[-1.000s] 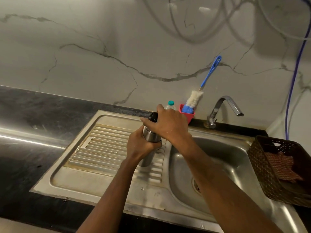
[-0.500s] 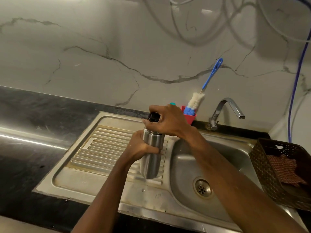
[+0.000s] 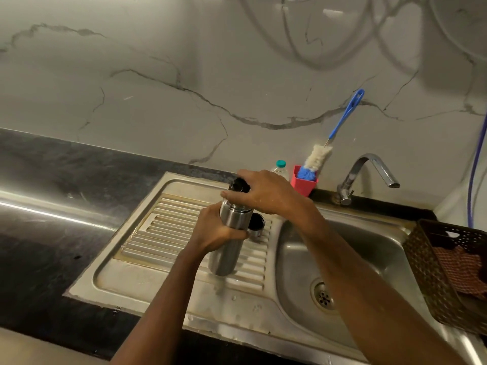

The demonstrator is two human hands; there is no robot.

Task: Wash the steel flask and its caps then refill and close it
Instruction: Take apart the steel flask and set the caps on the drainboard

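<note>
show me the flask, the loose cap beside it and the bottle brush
flask (image 3: 226,255): head view, lower steel body
loose cap (image 3: 256,222): head view, dark open inside
bottle brush (image 3: 318,157): head view, white bristles

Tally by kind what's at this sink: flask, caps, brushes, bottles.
Flask: 1
Caps: 2, black cap and steel cap
Brush: 1
Bottle: 1
Total: 5
</note>
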